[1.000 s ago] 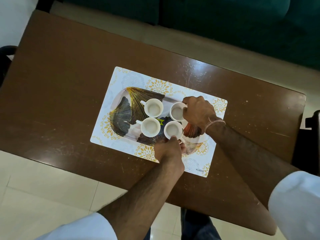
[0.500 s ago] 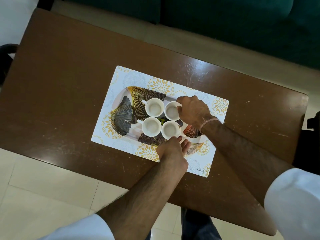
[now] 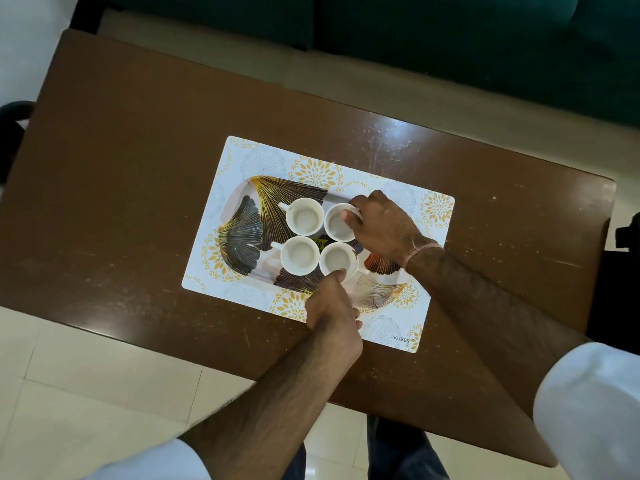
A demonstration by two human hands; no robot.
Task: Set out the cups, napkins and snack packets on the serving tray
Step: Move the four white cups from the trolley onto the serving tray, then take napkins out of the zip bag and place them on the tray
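Several white cups stand close together in a square on the serving tray [image 3: 242, 220], which has a dark and gold leaf pattern. My right hand [image 3: 381, 223] grips the rim of the far right cup [image 3: 336, 225], thumb over its edge. My left hand [image 3: 332, 303] touches the near right cup [image 3: 337, 259] at its near rim with the fingertips. The far left cup [image 3: 304, 216] and near left cup [image 3: 299, 255] stand free, handles pointing left. A small dark packet [image 3: 319, 241] peeks out between the cups. No napkins are in sight.
The tray lies on a white placemat [image 3: 263, 161] with yellow flower prints, on a brown wooden table [image 3: 138, 168]. A dark green sofa [image 3: 450, 39] runs behind the table. A dark chair part [image 3: 14, 112] sits at the left edge.
Both right-hand cups have been pushed left against the other two. My left hand has come forward again and touches the near right cup's rim.
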